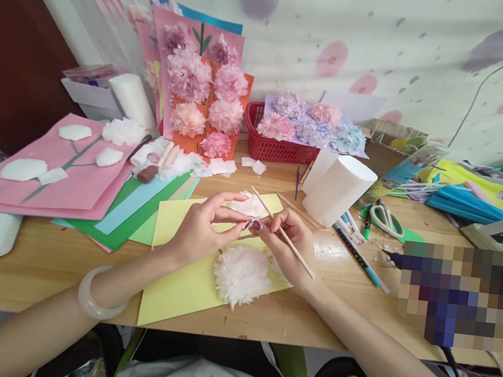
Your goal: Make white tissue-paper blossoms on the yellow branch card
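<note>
My left hand (199,225) pinches a small piece of white tissue paper (249,205) above a yellow sheet (167,291). My right hand (291,241) grips a thin wooden stick (296,251) that slants up to the left, and its fingertips also meet the tissue. Both hands are closed, fingertips nearly touching. Below them a fluffy white tissue flower (241,275) lies on the yellow sheet. A pale bangle (96,298) circles my left wrist.
Pink card with white flowers (54,166) and green and blue sheets lie left. Cards with pink tissue flowers (203,95) lean on the wall. A red basket (274,146), white paper rolls (337,189), scissors (386,219), pens and coloured paper sit right.
</note>
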The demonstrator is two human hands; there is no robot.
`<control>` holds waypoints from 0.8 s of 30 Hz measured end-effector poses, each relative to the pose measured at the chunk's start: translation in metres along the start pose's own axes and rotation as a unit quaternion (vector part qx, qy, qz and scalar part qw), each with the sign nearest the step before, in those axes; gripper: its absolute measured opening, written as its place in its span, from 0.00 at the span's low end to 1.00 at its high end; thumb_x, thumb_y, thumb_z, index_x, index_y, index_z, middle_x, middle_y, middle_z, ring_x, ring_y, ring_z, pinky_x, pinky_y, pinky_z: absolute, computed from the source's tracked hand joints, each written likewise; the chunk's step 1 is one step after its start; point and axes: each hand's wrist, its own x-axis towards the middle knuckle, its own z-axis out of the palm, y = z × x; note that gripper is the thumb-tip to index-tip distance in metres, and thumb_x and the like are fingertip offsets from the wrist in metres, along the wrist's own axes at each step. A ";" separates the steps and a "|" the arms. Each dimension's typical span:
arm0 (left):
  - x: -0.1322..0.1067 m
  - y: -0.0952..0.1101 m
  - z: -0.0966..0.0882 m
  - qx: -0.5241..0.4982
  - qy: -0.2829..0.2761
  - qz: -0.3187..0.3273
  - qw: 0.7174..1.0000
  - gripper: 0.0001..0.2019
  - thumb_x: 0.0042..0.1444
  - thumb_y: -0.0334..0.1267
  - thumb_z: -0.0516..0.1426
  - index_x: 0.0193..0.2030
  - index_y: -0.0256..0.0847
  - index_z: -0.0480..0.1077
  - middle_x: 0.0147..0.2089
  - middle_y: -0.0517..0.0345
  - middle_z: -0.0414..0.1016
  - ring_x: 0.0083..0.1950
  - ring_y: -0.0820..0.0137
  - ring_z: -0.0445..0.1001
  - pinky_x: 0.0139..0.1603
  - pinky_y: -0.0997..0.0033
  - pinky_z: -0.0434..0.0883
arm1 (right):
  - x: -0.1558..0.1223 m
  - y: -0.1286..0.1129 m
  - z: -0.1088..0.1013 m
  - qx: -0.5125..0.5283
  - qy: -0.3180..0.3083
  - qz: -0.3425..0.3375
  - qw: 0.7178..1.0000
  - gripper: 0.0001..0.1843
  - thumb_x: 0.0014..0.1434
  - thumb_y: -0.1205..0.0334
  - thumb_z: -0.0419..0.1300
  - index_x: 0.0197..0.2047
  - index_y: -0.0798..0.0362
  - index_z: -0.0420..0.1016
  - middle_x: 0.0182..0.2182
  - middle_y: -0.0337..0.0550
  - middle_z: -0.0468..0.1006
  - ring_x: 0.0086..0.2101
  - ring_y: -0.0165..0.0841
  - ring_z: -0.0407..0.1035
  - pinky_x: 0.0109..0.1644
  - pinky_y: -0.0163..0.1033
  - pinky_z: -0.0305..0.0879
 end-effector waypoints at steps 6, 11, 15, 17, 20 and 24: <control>0.001 0.001 -0.003 0.016 0.004 0.004 1.000 0.20 0.53 0.35 0.61 0.53 0.41 0.67 0.38 0.56 0.82 0.40 0.65 0.81 0.45 0.68 0.77 | 0.001 -0.001 -0.001 -0.007 0.018 0.003 1.000 0.15 0.55 0.60 0.65 0.28 0.50 0.61 0.31 0.40 0.79 0.34 0.32 0.74 0.39 0.39 0.69; 0.001 -0.001 -0.002 0.018 -0.007 0.002 1.000 0.22 0.52 0.34 0.61 0.55 0.41 0.65 0.38 0.57 0.82 0.41 0.65 0.81 0.48 0.66 0.76 | 0.002 0.001 -0.001 -0.003 0.022 -0.002 1.000 0.15 0.54 0.60 0.66 0.28 0.51 0.61 0.30 0.39 0.78 0.33 0.30 0.73 0.38 0.37 0.69; 0.001 -0.002 0.000 0.011 -0.003 -0.009 1.000 0.22 0.52 0.34 0.61 0.55 0.40 0.65 0.37 0.56 0.82 0.40 0.64 0.81 0.47 0.66 0.76 | 0.002 0.001 0.001 0.005 0.011 -0.010 1.000 0.15 0.55 0.61 0.65 0.29 0.51 0.60 0.30 0.38 0.77 0.33 0.30 0.73 0.38 0.36 0.68; 0.001 -0.002 0.000 0.005 0.001 -0.014 1.000 0.22 0.52 0.34 0.61 0.54 0.40 0.65 0.37 0.56 0.82 0.39 0.64 0.81 0.46 0.65 0.77 | 0.002 0.001 0.002 -0.003 -0.005 -0.012 1.000 0.15 0.55 0.62 0.65 0.30 0.50 0.59 0.32 0.38 0.76 0.34 0.30 0.72 0.39 0.37 0.67; 0.001 -0.001 0.001 0.005 0.003 -0.018 1.000 0.22 0.51 0.33 0.61 0.54 0.40 0.65 0.36 0.56 0.82 0.39 0.64 0.81 0.47 0.65 0.76 | 0.001 0.002 0.002 -0.039 -0.014 -0.020 0.999 0.15 0.55 0.63 0.65 0.30 0.50 0.58 0.33 0.38 0.75 0.34 0.30 0.70 0.39 0.37 0.66; 0.001 0.000 0.001 -0.003 -0.001 -0.015 1.000 0.22 0.51 0.32 0.61 0.53 0.40 0.65 0.36 0.57 0.82 0.39 0.66 0.81 0.46 0.66 0.76 | 0.000 0.004 0.000 -0.073 -0.009 -0.032 0.997 0.14 0.56 0.63 0.63 0.30 0.50 0.58 0.34 0.39 0.74 0.34 0.31 0.69 0.39 0.37 0.64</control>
